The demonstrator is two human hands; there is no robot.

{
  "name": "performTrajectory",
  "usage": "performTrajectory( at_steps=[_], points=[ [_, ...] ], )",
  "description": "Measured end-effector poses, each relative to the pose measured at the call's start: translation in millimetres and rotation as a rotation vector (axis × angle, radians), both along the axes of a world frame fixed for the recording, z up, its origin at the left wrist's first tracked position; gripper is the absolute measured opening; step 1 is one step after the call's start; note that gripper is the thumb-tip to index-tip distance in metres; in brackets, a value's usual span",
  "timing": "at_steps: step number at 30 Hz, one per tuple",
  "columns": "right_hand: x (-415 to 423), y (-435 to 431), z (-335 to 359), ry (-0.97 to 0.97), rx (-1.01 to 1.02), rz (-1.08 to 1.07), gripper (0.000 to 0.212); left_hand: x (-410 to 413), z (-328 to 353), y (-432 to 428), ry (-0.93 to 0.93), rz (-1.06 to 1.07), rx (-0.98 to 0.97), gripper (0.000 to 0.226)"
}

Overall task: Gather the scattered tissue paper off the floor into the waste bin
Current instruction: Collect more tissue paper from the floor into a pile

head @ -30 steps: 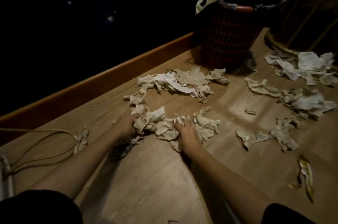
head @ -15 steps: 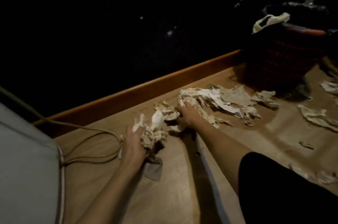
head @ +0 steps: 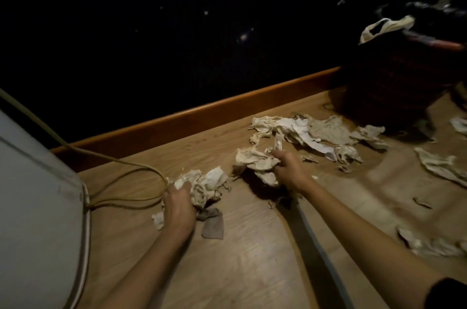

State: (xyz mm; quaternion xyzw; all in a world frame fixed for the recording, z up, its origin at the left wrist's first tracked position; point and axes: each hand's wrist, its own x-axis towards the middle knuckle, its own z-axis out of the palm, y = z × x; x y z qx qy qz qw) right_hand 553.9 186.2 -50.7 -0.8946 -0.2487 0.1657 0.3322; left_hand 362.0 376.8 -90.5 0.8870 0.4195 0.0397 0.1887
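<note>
Crumpled tissue paper lies scattered over the wooden floor (head: 252,258). My left hand (head: 178,204) grips a bunch of tissue (head: 204,183) low on the floor at centre left. My right hand (head: 288,169) holds a second wad of tissue (head: 255,159) slightly above the floor. A larger heap of tissue (head: 310,130) lies just beyond my right hand. The dark woven waste bin (head: 394,86) stands at the upper right with a black liner and a pale strip (head: 386,25) hanging over its rim.
A white appliance (head: 32,207) fills the left edge, with a yellowish cable (head: 121,162) looping on the floor by my left hand. A wooden skirting board (head: 202,114) runs under a dark wall. More tissue lies at right (head: 439,164) and lower right (head: 429,243).
The view has swung left and the bin sits further right. Both hands have closed on tissue; my right hand has pulled its wad back from the heap and lifted it.
</note>
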Motion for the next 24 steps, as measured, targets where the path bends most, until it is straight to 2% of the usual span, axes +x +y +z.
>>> performTrajectory(
  at_steps=[3, 5, 6, 8, 9, 10, 12, 13, 14, 18, 20, 22, 24],
  points=[
    [-23.1, -30.3, 2.9, -0.013, -0.278, 0.104, 0.050, 6.3, 4.7, 9.3, -0.025, -0.014, -0.001, 0.042],
    [-48.9, -43.5, -10.7, -0.003, -0.389, 0.151, 0.062, 6.0, 8.7, 14.7, -0.023, -0.050, -0.039, 0.041],
    [-62.2, -46.2, -19.1, -0.051, -0.382, 0.139, 0.062, 5.2, 6.1, 14.9, -0.043, -0.078, -0.084, 0.039],
    [-82.9, -45.9, -31.4, -0.192, -0.294, 0.108, 0.054, -4.0, 8.7, 5.8, 0.041, -0.242, -0.084, 0.030],
    [-88.4, -44.6, -36.9, -0.219, -0.242, 0.111, 0.052, -8.1, 5.4, 0.2, 0.079, -0.330, -0.044, 0.032],
    [-91.2, -43.2, -40.7, -0.222, -0.200, 0.122, 0.053, -10.4, 1.6, -6.5, 0.075, -0.390, -0.006, 0.037],
    [-86.5, -41.5, -45.2, -0.187, -0.157, 0.132, 0.055, -15.5, 9.1, -30.5, 0.036, -0.471, -0.094, 0.032],
    [-80.5, -39.7, -46.5, -0.173, -0.134, 0.132, 0.053, -17.3, 16.9, -39.7, -0.017, -0.482, -0.041, 0.034],
    [-73.6, -36.7, -47.1, -0.158, -0.101, 0.138, 0.049, -18.9, 19.5, -44.0, -0.143, -0.465, -0.058, 0.037],
    [-47.2, -7.9, -35.5, -0.155, 0.002, 0.116, 0.038, -31.3, 42.0, -45.3, -0.415, -0.342, -0.189, 0.029],
    [-30.6, 6.8, -26.0, -0.177, 0.034, 0.118, 0.040, -38.6, 41.3, -44.8, -0.375, -0.367, -0.157, 0.030],
    [-9.0, 16.6, -12.7, -0.195, 0.042, 0.117, 0.042, -46.4, 27.1, -50.9, -0.247, -0.420, -0.068, 0.040],
    [15.7, 25.3, -1.9, -0.242, -0.007, 0.095, 0.042, -54.6, 17.1, -64.4, -0.107, -0.452, -0.061, 0.046]
  ],
)
